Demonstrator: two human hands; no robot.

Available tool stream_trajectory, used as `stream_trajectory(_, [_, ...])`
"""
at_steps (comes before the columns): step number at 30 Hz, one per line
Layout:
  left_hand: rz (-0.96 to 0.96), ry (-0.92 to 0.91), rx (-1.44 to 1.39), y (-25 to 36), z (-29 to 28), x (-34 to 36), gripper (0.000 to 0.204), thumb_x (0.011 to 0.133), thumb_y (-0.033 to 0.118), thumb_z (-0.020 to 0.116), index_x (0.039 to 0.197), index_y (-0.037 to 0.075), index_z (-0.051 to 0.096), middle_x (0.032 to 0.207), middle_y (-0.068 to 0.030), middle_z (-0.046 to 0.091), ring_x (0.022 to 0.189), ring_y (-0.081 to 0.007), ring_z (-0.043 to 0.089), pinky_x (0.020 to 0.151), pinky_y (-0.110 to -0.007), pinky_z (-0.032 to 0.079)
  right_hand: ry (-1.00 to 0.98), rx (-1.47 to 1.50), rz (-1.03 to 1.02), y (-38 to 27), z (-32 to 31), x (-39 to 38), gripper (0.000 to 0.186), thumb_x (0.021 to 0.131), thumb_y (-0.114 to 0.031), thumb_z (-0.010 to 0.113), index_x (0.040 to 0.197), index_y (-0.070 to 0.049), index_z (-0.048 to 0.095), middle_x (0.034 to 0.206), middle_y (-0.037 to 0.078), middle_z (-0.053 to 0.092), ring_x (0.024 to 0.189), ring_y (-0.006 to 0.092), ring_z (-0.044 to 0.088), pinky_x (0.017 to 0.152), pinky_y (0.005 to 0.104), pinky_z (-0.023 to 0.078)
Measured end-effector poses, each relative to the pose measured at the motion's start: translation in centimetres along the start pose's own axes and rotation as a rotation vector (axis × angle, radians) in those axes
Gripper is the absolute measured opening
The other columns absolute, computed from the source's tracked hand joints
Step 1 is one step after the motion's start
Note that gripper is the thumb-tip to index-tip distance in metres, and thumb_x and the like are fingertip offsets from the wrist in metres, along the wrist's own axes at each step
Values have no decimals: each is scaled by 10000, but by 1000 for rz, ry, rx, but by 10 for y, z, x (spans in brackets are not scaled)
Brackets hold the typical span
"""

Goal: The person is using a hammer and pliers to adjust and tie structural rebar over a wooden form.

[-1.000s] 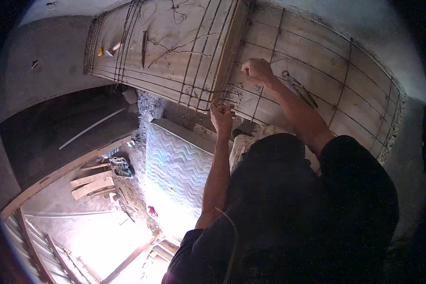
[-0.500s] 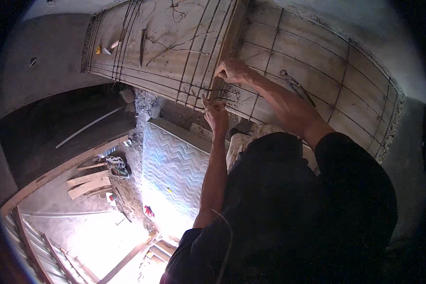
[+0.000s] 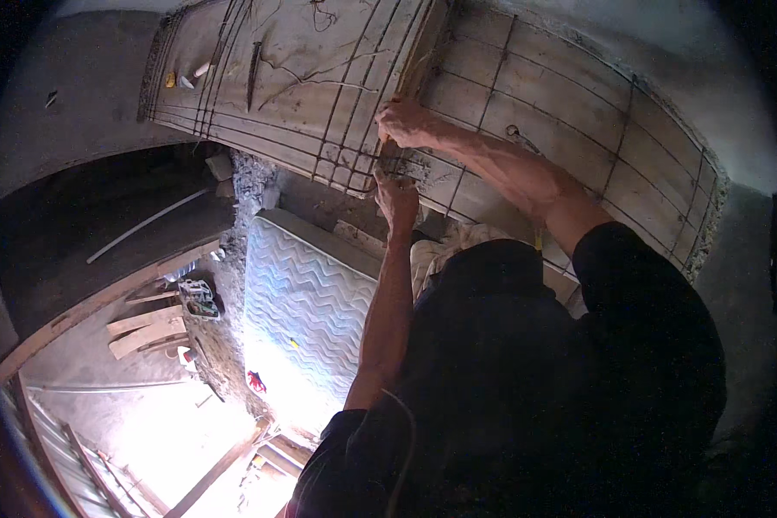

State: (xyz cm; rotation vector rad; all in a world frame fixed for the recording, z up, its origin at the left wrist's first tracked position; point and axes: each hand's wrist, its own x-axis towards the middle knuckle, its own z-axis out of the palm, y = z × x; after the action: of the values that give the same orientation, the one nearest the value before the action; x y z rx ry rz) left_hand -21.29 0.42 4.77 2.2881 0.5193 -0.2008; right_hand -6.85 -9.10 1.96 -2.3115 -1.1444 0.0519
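My right hand [image 3: 401, 122] is closed at the edge of an upright wooden board [image 3: 417, 73], its fingertips pressed together. Just below, my left hand [image 3: 396, 198] is also closed, its fingertips by the corner where several steel reinforcing bars [image 3: 345, 157] cross. Whatever either hand pinches is too small or hidden to make out. A pair of pincers [image 3: 514, 133] lies on the mesh panel beyond my right forearm, which covers most of its handles.
A grid of thin steel bars [image 3: 617, 155] spans the boards at right. On the left boards lie loose wires [image 3: 306, 79] and a dark rod [image 3: 253, 76]. Far below are a mattress [image 3: 306, 285], planks [image 3: 147, 332] and a tool tray [image 3: 199, 299].
My right hand has moved a little down and left, closer to my left hand. My right forearm now covers more of the pincers. The whole view has shifted slightly.
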Motion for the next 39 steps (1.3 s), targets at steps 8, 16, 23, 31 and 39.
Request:
stream_trajectory(8, [-71,17,-199,7,10,-10,584,746,91,504,1261,-24,255,928,-275,549,827,-366,560,718,-444,448,-13,-142,-64,-6,-6,-6,95,608,-22,616,596,-112,589,646,35,572,808,192,540,830,384,352])
stream_trajectory(16, [-688,112,-2018,-95,71,60,347,887,173,416,1175,-19,398,1038,-182,547,791,-252,568,668,-362,508,-129,-143,-69,-18,-7,14,92,614,-30,628,652,-113,637,585,77,576,666,227,577,817,375,371])
stream_trajectory(23, [-1016,455,-2251,-67,76,64,164,924,106,381,937,14,516,728,-71,481,650,-172,484,650,-286,470,-92,-32,31,-6,4,11,91,645,-52,649,732,-76,660,651,98,623,659,252,601,714,383,437])
stream_trajectory(31, [-1275,518,-2371,-64,76,72,228,933,132,352,737,45,431,578,-23,390,494,-134,406,514,-253,486,-167,142,278,-12,-7,11,78,703,-94,634,776,-70,649,705,101,644,670,252,628,592,365,479])
stream_trajectory(39, [-1135,400,-2333,-58,79,77,152,914,123,395,862,2,472,694,-46,480,587,-137,507,530,-211,527,-225,162,324,1,-9,14,109,677,11,566,737,-29,647,713,115,647,673,232,629,595,364,486])
